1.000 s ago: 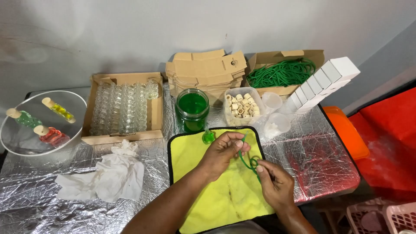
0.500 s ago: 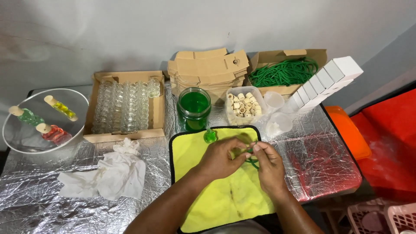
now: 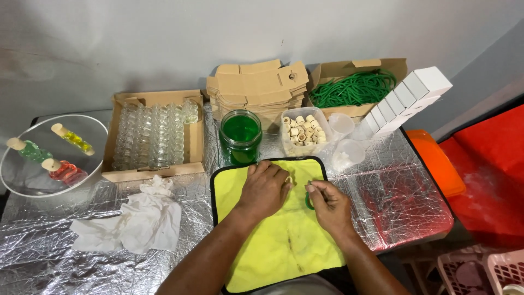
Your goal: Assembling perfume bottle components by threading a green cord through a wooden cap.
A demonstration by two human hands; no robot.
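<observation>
crinkled silver foil (image 3: 65,267) is covering the table under a plain grey wall. at far left a clear bowl (image 3: 16,180) is holding three corked bottles with green, yellow and red liquid. next, a cardboard tray (image 3: 194,147) is carrying rows of empty glass bottles (image 3: 150,136), and a crumpled white cloth (image 3: 136,221) is lying in front of it on the foil. in the middle a jar of green liquid (image 3: 240,136) is standing before a stack of flat cartons (image 3: 256,87), just behind a yellow mat (image 3: 284,246) with a black edge.

the left hand (image 3: 265,190) is resting palm down on the mat, fingers curled over something hidden; what it is covering i cannot tell. the right hand (image 3: 329,205) is sitting just beside it, not touching, its fingertips pinching a green cord (image 3: 309,202) that is looping against the mat.

behind the hands a tub of corks (image 3: 302,128) is sitting near two small clear cups (image 3: 345,139). further right a box of green cords (image 3: 355,87) is sitting open, with a row of white boxes (image 3: 406,98) leaning beside it. an orange lid (image 3: 436,164) and red sheet (image 3: 486,180) are lying past the table's right edge.
</observation>
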